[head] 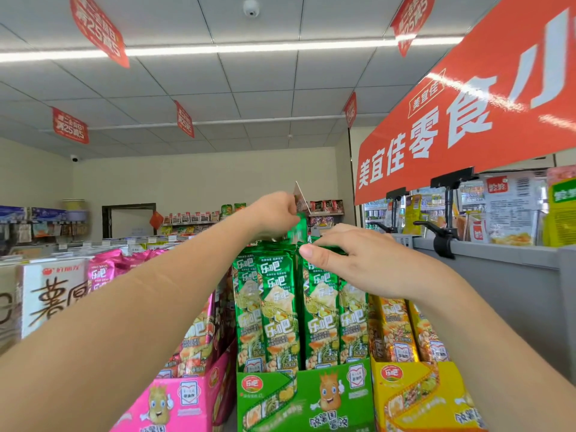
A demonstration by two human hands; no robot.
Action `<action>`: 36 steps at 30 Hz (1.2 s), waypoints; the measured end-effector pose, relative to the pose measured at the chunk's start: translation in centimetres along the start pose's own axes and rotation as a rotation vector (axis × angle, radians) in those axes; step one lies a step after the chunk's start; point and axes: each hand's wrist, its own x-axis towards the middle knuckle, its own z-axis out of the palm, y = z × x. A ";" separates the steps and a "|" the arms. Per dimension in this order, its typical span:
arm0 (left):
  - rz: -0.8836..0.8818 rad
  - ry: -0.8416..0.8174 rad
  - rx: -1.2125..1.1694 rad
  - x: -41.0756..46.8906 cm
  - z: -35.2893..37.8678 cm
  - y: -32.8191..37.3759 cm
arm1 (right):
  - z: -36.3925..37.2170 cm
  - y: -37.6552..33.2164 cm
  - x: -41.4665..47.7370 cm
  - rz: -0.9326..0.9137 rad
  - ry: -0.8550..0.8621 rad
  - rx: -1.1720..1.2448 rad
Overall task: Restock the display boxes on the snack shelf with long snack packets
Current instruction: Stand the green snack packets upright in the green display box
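Standing at the far left is a white cardboard box with brown characters, with pink foil packets just beside it and a pink cardboard display box in front. Above these the left hand reaches up, fingers curled, pinching a thin pale-edged flat piece that I cannot identify. In the middle, green long snack packets stand upright in a green cardboard display box. The right hand pinches the top edge of one of them between thumb and fingers. Just right, yellow long snack packets stand in a yellow cardboard display box, below an orange hanging sign.
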 end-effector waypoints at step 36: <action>0.278 0.294 -1.664 -22.2 3.5 0.3 | 11.6 -8.2 -19.0 0.378 0.466 1.508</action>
